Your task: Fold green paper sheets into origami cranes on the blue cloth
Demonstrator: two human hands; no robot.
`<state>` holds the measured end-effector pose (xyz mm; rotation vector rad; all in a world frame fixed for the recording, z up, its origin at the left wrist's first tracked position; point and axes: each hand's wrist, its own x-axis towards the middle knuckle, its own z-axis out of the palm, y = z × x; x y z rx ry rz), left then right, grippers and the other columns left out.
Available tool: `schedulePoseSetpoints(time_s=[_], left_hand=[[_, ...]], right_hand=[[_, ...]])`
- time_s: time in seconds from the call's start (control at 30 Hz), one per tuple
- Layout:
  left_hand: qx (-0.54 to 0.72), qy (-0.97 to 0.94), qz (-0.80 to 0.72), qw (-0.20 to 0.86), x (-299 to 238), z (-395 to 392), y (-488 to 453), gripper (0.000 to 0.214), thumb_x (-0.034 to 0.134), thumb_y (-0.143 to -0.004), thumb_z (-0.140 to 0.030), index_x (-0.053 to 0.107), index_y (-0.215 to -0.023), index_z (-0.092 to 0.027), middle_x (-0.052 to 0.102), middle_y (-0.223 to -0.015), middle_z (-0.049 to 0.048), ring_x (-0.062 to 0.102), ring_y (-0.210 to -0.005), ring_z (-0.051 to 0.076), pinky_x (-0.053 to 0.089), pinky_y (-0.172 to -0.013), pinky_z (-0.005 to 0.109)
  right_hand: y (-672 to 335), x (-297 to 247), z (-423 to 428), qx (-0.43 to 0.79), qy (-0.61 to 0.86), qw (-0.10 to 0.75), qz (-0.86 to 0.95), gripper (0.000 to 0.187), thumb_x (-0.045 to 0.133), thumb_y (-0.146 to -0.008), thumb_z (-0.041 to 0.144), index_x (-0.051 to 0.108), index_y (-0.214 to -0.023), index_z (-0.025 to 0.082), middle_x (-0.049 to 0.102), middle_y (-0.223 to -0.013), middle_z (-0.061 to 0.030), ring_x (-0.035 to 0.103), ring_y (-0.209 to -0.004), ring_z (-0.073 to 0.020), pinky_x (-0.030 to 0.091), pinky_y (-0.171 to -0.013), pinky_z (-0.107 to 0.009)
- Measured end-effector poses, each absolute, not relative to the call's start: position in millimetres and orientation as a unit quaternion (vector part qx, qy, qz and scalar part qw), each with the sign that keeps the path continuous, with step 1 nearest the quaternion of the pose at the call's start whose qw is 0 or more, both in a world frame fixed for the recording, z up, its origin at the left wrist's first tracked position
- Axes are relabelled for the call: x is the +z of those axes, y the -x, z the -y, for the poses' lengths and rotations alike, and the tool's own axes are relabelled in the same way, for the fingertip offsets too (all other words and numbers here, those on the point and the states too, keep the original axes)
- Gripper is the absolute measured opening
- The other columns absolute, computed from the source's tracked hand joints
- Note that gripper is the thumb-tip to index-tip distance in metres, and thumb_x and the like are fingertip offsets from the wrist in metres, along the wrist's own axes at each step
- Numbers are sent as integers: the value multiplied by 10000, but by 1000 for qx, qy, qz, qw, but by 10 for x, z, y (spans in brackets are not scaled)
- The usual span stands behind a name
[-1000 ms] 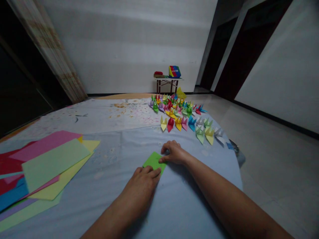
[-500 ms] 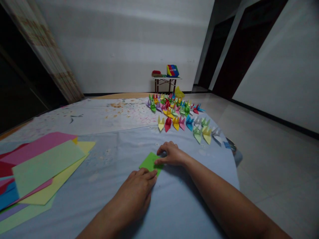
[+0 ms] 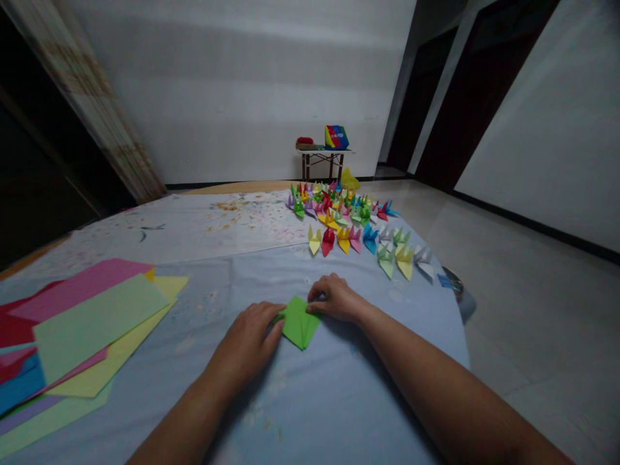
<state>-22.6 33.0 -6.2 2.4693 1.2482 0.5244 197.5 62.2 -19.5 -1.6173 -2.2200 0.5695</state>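
Blue cloth [image 3: 339, 400] covers the low surface close by, and both bare arms reach out across it. On the cloth lies a small green paper [image 3: 299, 323], folded to a point at its near end, right between the two hands. The left hand [image 3: 247, 342] lies flat with its fingers spread out loose, and the fingertips touch the paper's left edge. The right hand [image 3: 336, 299] has bent fingers with their tips on the paper's far corner; I cannot tell if they pinch it or just press it. Off to the left sits a pile of big coloured sheets [image 3: 97, 316], pink, green, yellow, red and blue. Further on, a white cloth [image 3: 203, 223] has paint marks on it. On the right, many little folded paper shapes [image 3: 353, 226] stand in rows. Grey floor [image 3: 508, 310] runs along the right side. Far back, a small table [image 3: 324, 158] with a bright box [image 3: 338, 137] stands by the white wall [image 3: 242, 97]. A curtain [image 3: 92, 97] hangs on the left
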Motion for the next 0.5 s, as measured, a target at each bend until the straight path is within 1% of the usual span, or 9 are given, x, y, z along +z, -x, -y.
schedulePoseSetpoints(time_s=[0.07, 0.13, 0.23, 0.3, 0.4, 0.5], left_hand=[[192, -859, -457, 132, -178, -365, 213, 333, 440, -829, -288, 543, -1120, -164, 601, -1038, 83, 528, -970, 213, 407, -879, 364], [192, -858, -465, 109, -251, -364, 194, 359, 457, -824, -300, 528, -1142, -149, 594, -1003, 90, 524, -948, 223, 411, -857, 368], [193, -858, -465, 105, -278, -340, 167, 378, 479, -817, -288, 509, -1166, -149, 589, -959, 86, 521, -924, 223, 408, -841, 362], [199, -854, -466, 115, -270, -329, 156, 373, 481, -816, -273, 508, -1169, -156, 590, -932, 80, 524, -902, 217, 406, -831, 355], [208, -849, -468, 130, -253, -324, 150, 335, 463, -825, -259, 537, -1141, -179, 595, -896, 71, 531, -873, 209, 402, -811, 346], [208, -846, -468, 149, -230, -321, 151, 294, 456, -827, -254, 579, -1089, -201, 602, -850, 57, 541, -827, 200, 399, -780, 340]], right_hand=[[-1969, -165, -595, 194, 561, 164, 788, 198, 623, -729, 388, 663, -842, 231, 607, -867, -34, 457, -904, -200, 286, -765, -308], [-1957, -130, -569, 187, 557, 154, 795, 243, 596, -744, 428, 659, -851, 218, 609, -852, -45, 460, -883, -201, 285, -745, -304], [-1930, -93, -538, 175, 555, 134, 802, 344, 590, -719, 509, 645, -855, 198, 609, -841, -60, 463, -844, -205, 284, -712, -303], [-1907, -91, -525, 174, 550, 126, 807, 364, 624, -684, 517, 631, -839, 188, 605, -841, -61, 463, -826, -202, 283, -701, -298], [-1874, -125, -511, 191, 534, 139, 812, 297, 672, -672, 430, 603, -821, 183, 597, -840, -44, 463, -815, -182, 284, -703, -283], [-1832, -188, -511, 218, 516, 174, 810, 192, 657, -714, 320, 576, -825, 186, 589, -806, -17, 469, -791, -155, 285, -705, -269]])
